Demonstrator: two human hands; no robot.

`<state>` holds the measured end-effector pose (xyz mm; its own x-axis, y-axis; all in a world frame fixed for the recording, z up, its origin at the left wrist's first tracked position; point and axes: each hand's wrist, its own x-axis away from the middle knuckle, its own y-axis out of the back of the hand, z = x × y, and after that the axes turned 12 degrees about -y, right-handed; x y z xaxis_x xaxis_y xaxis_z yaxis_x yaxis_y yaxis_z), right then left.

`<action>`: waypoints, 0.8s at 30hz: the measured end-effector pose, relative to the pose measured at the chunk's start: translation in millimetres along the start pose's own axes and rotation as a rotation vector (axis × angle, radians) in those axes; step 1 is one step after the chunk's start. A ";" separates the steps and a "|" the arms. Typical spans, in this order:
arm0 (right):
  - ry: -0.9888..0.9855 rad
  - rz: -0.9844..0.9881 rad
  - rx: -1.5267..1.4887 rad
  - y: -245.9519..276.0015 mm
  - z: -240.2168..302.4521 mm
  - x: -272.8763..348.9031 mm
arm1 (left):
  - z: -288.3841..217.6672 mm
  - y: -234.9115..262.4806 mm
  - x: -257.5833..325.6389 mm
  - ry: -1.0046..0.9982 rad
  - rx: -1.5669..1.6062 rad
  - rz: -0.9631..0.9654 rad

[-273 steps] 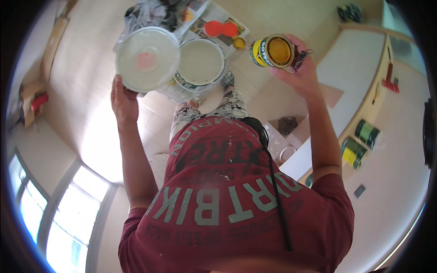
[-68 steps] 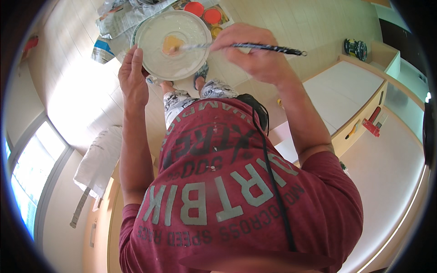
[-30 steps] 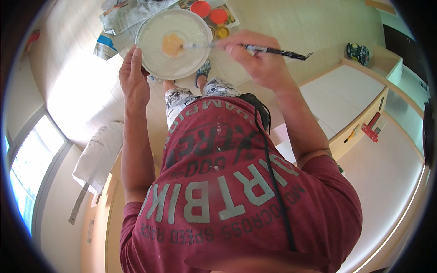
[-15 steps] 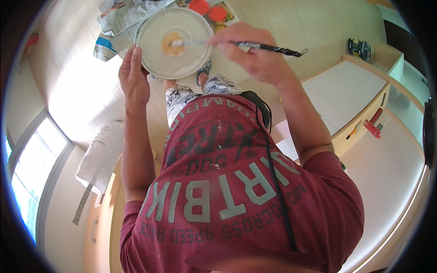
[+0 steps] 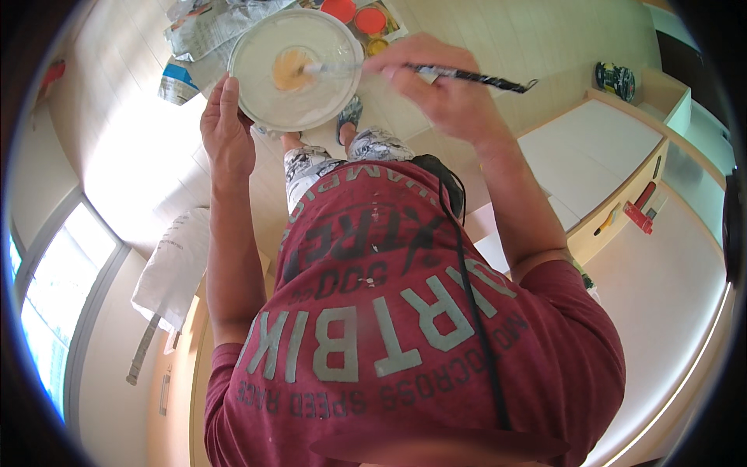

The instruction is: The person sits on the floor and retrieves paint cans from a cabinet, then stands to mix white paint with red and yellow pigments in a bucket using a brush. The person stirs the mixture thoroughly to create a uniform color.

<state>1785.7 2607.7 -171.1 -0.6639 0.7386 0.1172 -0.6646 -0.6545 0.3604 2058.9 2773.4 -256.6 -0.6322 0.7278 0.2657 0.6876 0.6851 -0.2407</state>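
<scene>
A round white lid (image 5: 299,74) with an orange dab of paint (image 5: 289,68) on it is held level out in front of the chest, its near-left rim gripped by the left hand (image 5: 227,128). The paintbrush (image 5: 436,72) is pinched in the closed fingers of the right hand (image 5: 447,93). Its long axis lies nearly horizontal, with the dark handle trailing right and the pale tip set on the dab, to the left of the fingers; newspaper (image 5: 210,27) and open paint pots (image 5: 371,19) are seen on the floor beyond.

Pale tiled floor (image 5: 498,39), sunlit at left. Window (image 5: 47,311) lower left. Light wood cabinet (image 5: 615,179) with white top at right.
</scene>
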 end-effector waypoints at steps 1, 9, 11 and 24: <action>-0.045 -0.008 0.000 2.0 -0.8 -0.1 | 1.1 0.3 0.2 0.004 0.005 0.007; -0.001 0.055 -0.055 -6.2 3.0 -0.6 | -1.0 -1.7 1.0 -0.020 -0.001 0.054; 0.034 0.066 -0.050 -7.9 1.8 0.9 | -1.5 -3.9 0.9 -0.006 -0.020 0.042; 0.055 0.014 -0.026 -7.4 -6.2 3.8 | -1.3 -2.7 6.2 0.010 0.046 0.004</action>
<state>1785.9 2614.4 -179.1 -0.6908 0.7196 0.0711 -0.6630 -0.6695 0.3350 2053.6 2776.1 -253.0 -0.6258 0.7304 0.2737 0.6728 0.6830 -0.2844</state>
